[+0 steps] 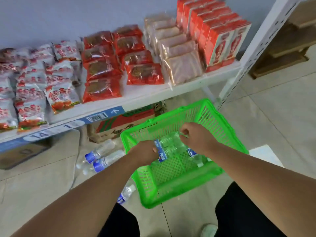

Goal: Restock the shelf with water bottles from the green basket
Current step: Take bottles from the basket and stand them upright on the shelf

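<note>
The green basket (213, 120) stands on the floor below the white shelf (153, 98). Both my hands reach into it. My left hand (145, 153) is closed around a clear water bottle (168, 147) with a blue label, held at the label end. My right hand (195, 135) grips the other end of a bottle in the same cluster; whether it is the same bottle I cannot tell. Another bottle (194, 154) lies on the basket floor under my right wrist. Two bottles (102, 154) lie on the floor left of the basket, and one bottle (126, 194) by its near corner.
The shelf holds white snack bags (34, 86), red packets (102, 69), clear-wrapped packs (179, 55) and red boxes (220, 35). A red and green carton (123, 124) sits under the shelf behind the basket. A perforated white upright (259, 45) stands at right. My dark-trousered legs frame the basket.
</note>
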